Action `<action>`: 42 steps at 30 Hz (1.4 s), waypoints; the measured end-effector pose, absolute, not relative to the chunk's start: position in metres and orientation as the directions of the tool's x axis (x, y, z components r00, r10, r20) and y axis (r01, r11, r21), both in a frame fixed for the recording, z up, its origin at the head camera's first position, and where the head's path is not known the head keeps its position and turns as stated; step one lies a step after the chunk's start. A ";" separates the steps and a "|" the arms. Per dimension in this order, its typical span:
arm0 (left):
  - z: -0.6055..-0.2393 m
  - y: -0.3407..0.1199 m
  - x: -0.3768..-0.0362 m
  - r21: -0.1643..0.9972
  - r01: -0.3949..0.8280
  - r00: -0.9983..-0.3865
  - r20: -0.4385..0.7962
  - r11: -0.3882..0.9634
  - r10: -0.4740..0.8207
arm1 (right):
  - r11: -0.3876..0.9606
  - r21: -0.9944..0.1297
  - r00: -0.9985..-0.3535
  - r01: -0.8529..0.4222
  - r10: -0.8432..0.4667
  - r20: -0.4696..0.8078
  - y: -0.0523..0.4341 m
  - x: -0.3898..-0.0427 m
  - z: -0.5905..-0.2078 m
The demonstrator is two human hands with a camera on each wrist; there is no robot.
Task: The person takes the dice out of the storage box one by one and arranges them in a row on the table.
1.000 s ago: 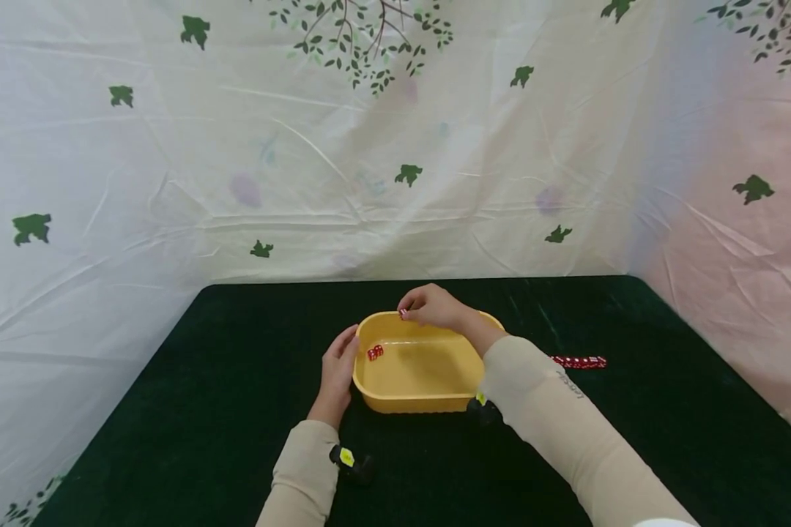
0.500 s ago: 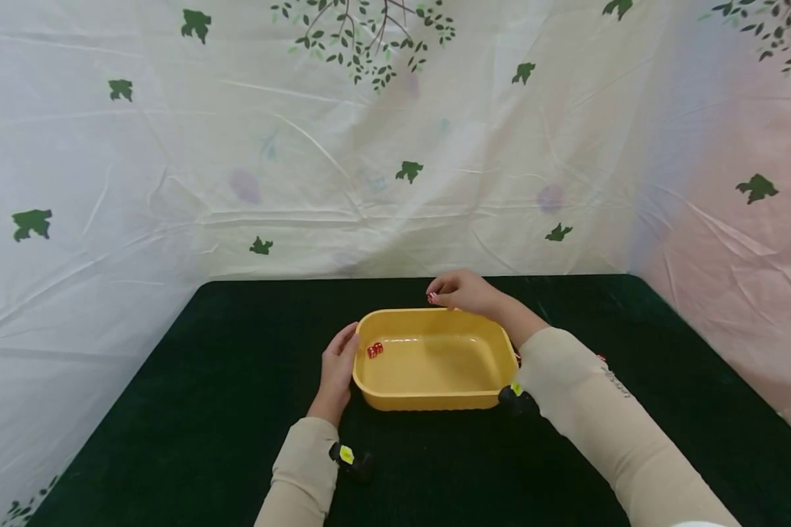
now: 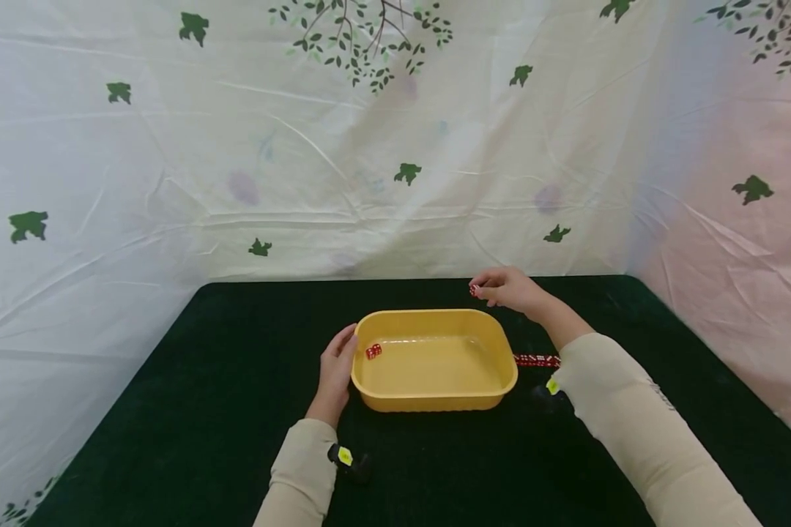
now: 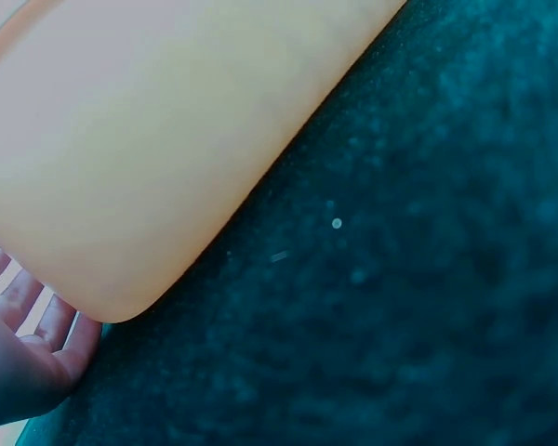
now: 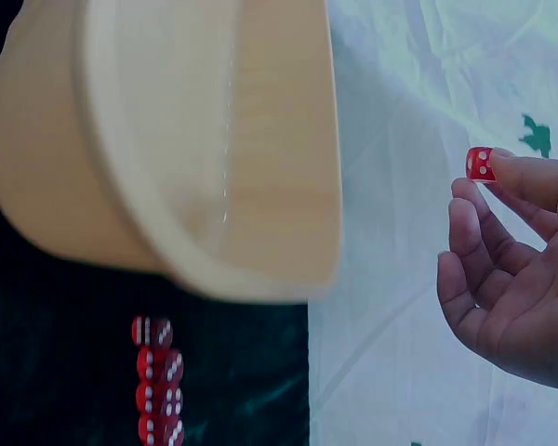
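Note:
My right hand (image 3: 509,290) pinches a red die (image 5: 481,164) with white pips between thumb and fingertip, beyond the far right corner of the yellow tub (image 3: 435,402). In the right wrist view, its other fingers are loosely bent below the die. My left hand (image 3: 334,373) rests against the left side of the tub, and its fingers (image 4: 54,323) lie relaxed along the outer wall. Inside the tub, near the left end, two red dice (image 3: 373,351) sit side by side.
A row of red dice (image 3: 537,361) runs right from the tub's right end, partly hidden by my right sleeve (image 3: 606,380). Dark green cloth (image 3: 171,410) covers the table. A pale printed curtain (image 3: 343,219) hangs behind and along both sides.
My right hand has moved right, from above the tub's far rim to past its far right corner, with the die still pinched. My left hand and the tub stay put.

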State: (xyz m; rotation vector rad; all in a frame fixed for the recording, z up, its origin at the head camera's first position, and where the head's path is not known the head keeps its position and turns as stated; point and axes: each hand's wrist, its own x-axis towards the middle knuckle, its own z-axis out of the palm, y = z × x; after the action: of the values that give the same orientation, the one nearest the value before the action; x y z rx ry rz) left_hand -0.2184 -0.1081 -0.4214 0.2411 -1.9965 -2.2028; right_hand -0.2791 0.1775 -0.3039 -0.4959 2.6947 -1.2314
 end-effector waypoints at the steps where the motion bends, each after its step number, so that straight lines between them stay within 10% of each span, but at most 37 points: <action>1: -0.421 -0.108 -0.218 0.995 0.008 -0.975 -0.014 -0.099 -0.223 | 0.611 -0.756 -0.938 -0.235 -0.348 0.010 0.181 -0.279 -0.305; 42: -0.423 -0.105 -0.219 0.993 0.018 -0.972 -0.010 -0.115 -0.234 | 0.599 -0.800 -0.983 -0.030 -0.164 -0.086 0.364 -0.233 -0.368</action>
State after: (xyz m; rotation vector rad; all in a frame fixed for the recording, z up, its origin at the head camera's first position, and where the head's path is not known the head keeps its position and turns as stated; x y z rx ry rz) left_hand -0.2189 -0.1050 -0.4227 0.2440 -1.9674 -2.2138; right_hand -0.2334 0.3644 -0.3678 -0.1636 2.6726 -1.3324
